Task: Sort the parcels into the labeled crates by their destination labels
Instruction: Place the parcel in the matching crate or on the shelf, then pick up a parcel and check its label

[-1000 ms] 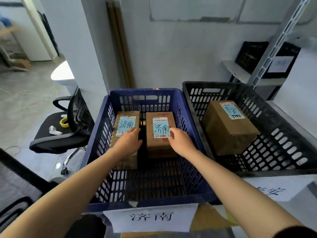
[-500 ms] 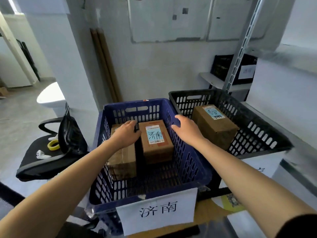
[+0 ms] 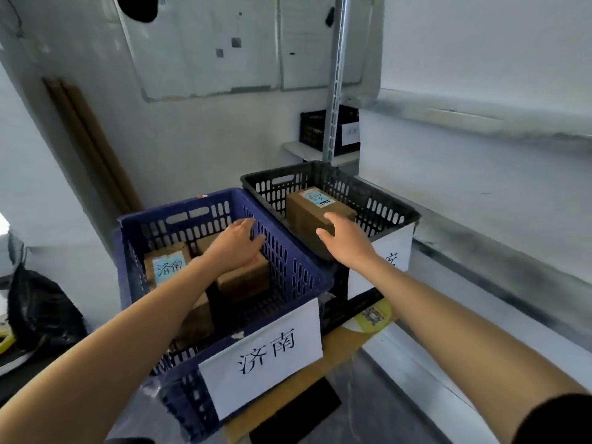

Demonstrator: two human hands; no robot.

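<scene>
A blue crate (image 3: 298,277) with a white sign on its front holds two brown parcels. The left parcel (image 3: 168,267) shows a blue label; the right parcel (image 3: 246,280) lies partly under my left hand (image 3: 234,248), which hovers over it with fingers apart and holds nothing. Right of it a black crate (image 3: 384,203) holds one brown parcel (image 3: 307,213) with a blue label. My right hand (image 3: 346,241) is raised in front of that parcel, fingers spread, empty. Whether it touches the parcel I cannot tell.
Another black crate (image 3: 315,129) stands on a small white shelf behind a metal upright (image 3: 334,91). A long grey ledge (image 3: 480,251) runs along the right wall. A black bag (image 3: 41,309) sits at the left. The crates rest on cardboard (image 3: 339,347).
Both hands have lifted off the two parcels in the blue crate and swung right; my right hand now hangs over the black crate. The view has tilted up and turned right.
</scene>
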